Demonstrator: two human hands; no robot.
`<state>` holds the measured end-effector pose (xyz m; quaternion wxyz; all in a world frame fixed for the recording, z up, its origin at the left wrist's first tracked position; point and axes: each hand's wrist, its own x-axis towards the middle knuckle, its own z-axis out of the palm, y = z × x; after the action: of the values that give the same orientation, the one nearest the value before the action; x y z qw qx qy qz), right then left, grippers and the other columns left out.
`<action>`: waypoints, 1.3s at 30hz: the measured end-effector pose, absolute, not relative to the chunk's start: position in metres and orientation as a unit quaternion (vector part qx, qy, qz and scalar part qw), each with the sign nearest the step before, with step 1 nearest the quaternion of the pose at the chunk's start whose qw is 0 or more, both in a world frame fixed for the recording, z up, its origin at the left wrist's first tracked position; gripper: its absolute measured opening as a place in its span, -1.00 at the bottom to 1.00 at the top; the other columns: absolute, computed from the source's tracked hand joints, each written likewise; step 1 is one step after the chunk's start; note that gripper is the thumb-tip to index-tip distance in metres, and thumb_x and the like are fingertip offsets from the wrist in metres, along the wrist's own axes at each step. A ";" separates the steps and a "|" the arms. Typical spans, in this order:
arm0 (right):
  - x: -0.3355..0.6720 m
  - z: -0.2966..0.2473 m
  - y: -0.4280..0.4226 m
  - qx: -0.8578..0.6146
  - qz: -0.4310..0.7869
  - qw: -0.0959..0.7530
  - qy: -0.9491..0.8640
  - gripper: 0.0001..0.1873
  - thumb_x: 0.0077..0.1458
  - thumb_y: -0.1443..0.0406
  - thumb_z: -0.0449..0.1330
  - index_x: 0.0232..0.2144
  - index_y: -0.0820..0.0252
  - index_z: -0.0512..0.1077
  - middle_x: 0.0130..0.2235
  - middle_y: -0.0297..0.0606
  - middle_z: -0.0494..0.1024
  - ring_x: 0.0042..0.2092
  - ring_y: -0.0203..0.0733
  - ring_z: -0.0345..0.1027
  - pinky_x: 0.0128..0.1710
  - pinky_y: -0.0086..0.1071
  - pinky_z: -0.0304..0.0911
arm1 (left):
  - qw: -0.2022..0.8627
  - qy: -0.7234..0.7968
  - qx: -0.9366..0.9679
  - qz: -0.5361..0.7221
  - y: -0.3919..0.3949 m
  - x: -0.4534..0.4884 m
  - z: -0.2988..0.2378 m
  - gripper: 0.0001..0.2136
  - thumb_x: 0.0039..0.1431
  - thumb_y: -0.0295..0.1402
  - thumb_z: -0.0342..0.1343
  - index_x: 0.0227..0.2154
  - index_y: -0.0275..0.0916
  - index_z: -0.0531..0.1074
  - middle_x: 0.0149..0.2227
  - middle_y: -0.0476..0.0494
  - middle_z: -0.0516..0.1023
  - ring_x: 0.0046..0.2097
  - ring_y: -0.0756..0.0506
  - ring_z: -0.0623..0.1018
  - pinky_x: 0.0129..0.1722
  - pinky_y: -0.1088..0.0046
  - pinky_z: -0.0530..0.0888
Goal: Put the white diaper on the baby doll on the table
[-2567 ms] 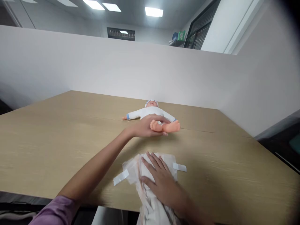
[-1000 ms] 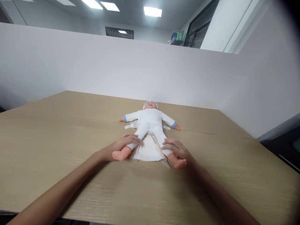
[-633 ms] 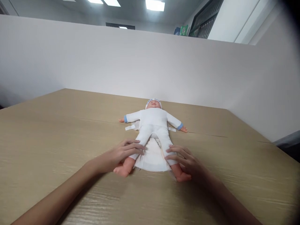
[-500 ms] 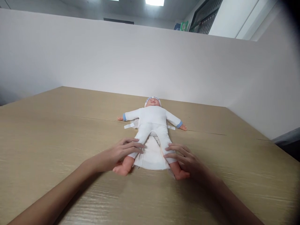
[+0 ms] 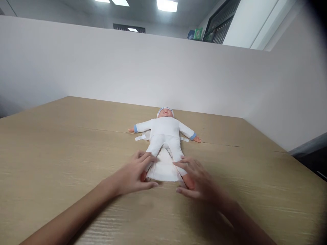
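On its back lies a baby doll (image 5: pixel 165 127) in a white suit with blue cuffs and a printed white cap, arms spread and feet toward me. Beneath its hips and between its legs is an unfolded white diaper (image 5: pixel 165 170), its two side tabs sticking out at the waist. My left hand (image 5: pixel 136 173) rests over the doll's lower leg on the left, fingers spread and thumb apart. Over the other lower leg is my right hand (image 5: pixel 195 177), likewise spread, with some blur. Both hands hide most of the doll's feet.
The wooden table (image 5: pixel 76 146) has a thin seam running across it behind the doll's waist. A white partition (image 5: pixel 143 71) rises along the far edge. Beyond it stands a green package (image 5: pixel 197 34). Something dark (image 5: pixel 313 158) sits past the table's right edge.
Both hands have shifted, with thumbs now brought into view below the doll's legs, covering its feet more. The camera view has tilted slightly upward.
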<state>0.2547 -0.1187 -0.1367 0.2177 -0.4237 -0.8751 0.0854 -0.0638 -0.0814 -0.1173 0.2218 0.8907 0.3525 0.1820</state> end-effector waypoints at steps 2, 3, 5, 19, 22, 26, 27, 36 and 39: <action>0.244 -0.142 -0.123 -0.440 0.040 0.224 -0.869 -0.40 0.18 0.10 0.34 0.24 0.01 0.40 0.15 0.03 0.45 0.24 0.25 0.30 0.16 0.13 0.35 | 0.161 0.373 0.896 0.180 -0.085 -0.053 -0.123 -0.56 0.20 -0.19 0.26 0.11 -0.14 0.39 0.13 -0.23 0.46 0.12 -0.35 0.36 0.15 0.02 0.38; 0.241 -0.144 -0.124 -0.447 0.028 0.230 -0.864 -0.54 0.24 0.19 0.27 0.18 0.02 0.45 0.11 0.01 0.46 0.21 0.21 0.32 0.14 0.10 0.35 | 0.143 0.381 0.897 0.175 -0.086 -0.050 -0.125 -0.65 0.22 -0.27 0.21 0.05 -0.16 0.42 0.10 -0.24 0.47 0.10 -0.35 0.37 0.12 0.02 0.38; 0.237 -0.143 -0.119 -0.458 0.027 0.235 -0.857 -0.70 0.32 0.34 0.12 0.03 0.05 0.52 0.01 -0.04 0.51 0.10 0.10 0.38 0.06 -0.02 0.38 | 0.136 0.387 0.896 0.169 -0.082 -0.047 -0.123 -0.82 0.28 -0.35 0.11 -0.08 -0.17 0.46 0.03 -0.23 0.51 0.05 -0.32 0.38 0.07 0.06 0.38; 0.217 -0.113 0.051 -0.532 0.288 0.437 -0.665 -0.69 0.27 0.04 0.02 -0.37 0.09 0.36 -0.34 -0.31 0.50 -0.18 -0.07 0.40 -0.06 -0.21 0.34 | 0.417 0.448 0.683 0.398 0.068 -0.011 -0.095 -0.71 0.26 -0.08 0.04 -0.26 -0.24 0.40 -0.25 -0.10 0.50 -0.15 -0.17 0.47 -0.08 0.31 0.40; 0.218 -0.125 0.069 -0.527 0.338 0.438 -0.645 -0.65 0.22 0.00 0.04 -0.35 0.12 0.40 -0.30 -0.27 0.58 -0.17 -0.08 0.46 -0.12 -0.23 0.39 | 0.441 0.457 0.660 0.401 0.075 -0.005 -0.102 -0.64 0.21 -0.01 0.07 -0.22 -0.25 0.40 -0.22 -0.13 0.52 -0.12 -0.18 0.48 -0.09 0.33 0.41; 0.221 -0.133 0.043 -0.520 0.373 0.444 -0.626 -0.62 0.17 -0.05 0.14 -0.32 0.13 0.47 -0.21 -0.21 0.65 -0.09 -0.02 0.51 -0.05 -0.18 0.43 | 0.481 0.453 0.647 0.380 0.045 -0.015 -0.106 -0.48 0.13 0.16 0.13 -0.22 -0.27 0.44 -0.25 -0.17 0.57 -0.17 -0.19 0.53 -0.18 0.35 0.44; 0.222 -0.133 0.030 -0.518 0.380 0.443 -0.626 -0.60 0.17 -0.07 0.16 -0.32 0.12 0.48 -0.21 -0.21 0.65 -0.10 -0.02 0.51 -0.05 -0.17 0.43 | 0.500 0.446 0.644 0.369 0.035 -0.020 -0.106 -0.46 0.11 0.18 0.15 -0.21 -0.27 0.46 -0.26 -0.17 0.58 -0.18 -0.19 0.54 -0.19 0.36 0.44; 0.233 -0.125 -0.039 -0.539 0.321 0.448 -0.637 -0.54 0.19 -0.12 0.22 -0.18 0.13 0.47 -0.12 -0.20 0.64 -0.08 -0.02 0.51 -0.06 -0.23 0.38 | 0.472 0.480 0.668 0.316 -0.008 -0.040 -0.090 -0.59 0.24 0.08 0.15 -0.19 -0.21 0.53 -0.30 -0.09 0.62 -0.25 -0.16 0.56 -0.23 0.36 0.43; 0.249 -0.134 -0.040 -0.583 0.241 0.470 -0.617 -0.57 0.21 -0.09 0.20 -0.18 0.12 0.45 -0.19 -0.18 0.64 -0.19 -0.05 0.52 -0.16 -0.24 0.38 | 0.365 0.510 0.692 0.357 -0.002 -0.035 -0.080 -0.68 0.31 -0.06 0.10 -0.08 -0.19 0.47 -0.19 -0.12 0.64 -0.15 -0.18 0.57 -0.15 0.34 0.44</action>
<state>0.2494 -0.0396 -0.1338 0.4705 -0.5831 -0.6168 0.2413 -0.0353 -0.0022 -0.0801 0.3654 0.6920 0.5098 0.3573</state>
